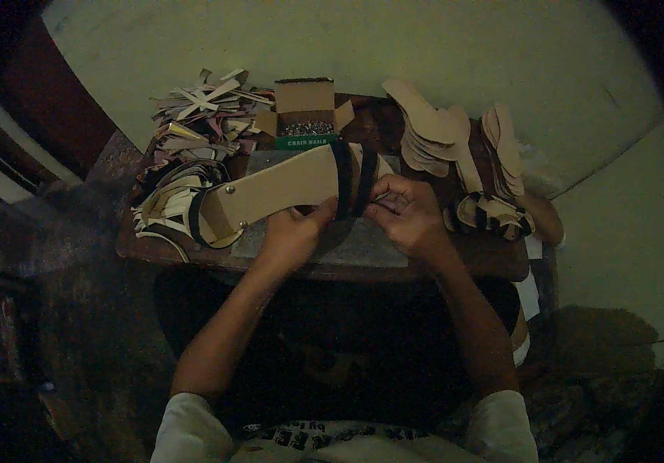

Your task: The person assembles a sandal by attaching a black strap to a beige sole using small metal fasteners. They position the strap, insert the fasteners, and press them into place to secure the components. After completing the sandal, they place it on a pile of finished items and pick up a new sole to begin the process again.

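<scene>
A tan sandal (278, 185) with two dark straps across its front and a dark heel strap fixed by round metal studs is held above the table, its heel toward the left. My left hand (296, 235) is closed on the sandal's near edge, with the fingers partly hidden beneath the sole. At the toe end, my right hand (405, 212) pinches close to the front dark strap (367, 181). Its fingertips meet there, and whether they grip the strap's end or the sole's edge is hard to make out. Under the sandal lies a grey slab (363, 247).
Behind the sandal stands an open green box of small nails (305, 127). Heaped strips of material (208, 100) cover the table's left side. Stacks of tan insoles (425, 127) lie at the right, near a bundle of dark and light straps (494, 216). A wall rises behind.
</scene>
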Demonstrator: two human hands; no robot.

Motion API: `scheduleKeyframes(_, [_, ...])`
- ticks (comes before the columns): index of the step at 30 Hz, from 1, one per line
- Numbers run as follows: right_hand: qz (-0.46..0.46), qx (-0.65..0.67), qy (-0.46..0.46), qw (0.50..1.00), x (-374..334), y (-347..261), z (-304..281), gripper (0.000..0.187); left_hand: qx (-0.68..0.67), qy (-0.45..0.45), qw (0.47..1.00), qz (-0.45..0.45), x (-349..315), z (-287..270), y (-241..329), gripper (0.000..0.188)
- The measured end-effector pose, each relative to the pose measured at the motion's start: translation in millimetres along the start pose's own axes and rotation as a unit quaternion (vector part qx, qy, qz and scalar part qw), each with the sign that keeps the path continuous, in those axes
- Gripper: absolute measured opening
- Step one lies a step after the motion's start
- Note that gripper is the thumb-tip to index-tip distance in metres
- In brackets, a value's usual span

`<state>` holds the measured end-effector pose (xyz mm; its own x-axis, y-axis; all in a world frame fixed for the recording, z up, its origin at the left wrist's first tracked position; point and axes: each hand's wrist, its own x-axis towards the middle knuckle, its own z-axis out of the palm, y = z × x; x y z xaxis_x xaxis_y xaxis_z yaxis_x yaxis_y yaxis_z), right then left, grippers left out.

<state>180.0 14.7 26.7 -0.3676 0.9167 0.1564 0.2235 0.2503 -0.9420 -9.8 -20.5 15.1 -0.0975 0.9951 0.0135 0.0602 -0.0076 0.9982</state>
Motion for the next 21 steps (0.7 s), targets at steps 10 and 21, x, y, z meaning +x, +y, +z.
scheduleKeyframes(10, [0.009, -0.026, 0.023, 0.999, 0.3, -2.1, 3.4, 0.01, -0.006, 0.02, 0.999, 0.046, 2.7, 1.5, -7.5, 0.028])
scheduleKeyframes(21, [0.008, 0.043, 0.021, 0.999, 2.3, 9.8, 10.8, 0.01, 0.014, 0.018, 0.999, 0.035, 1.9, 2.3, -1.5, 0.029])
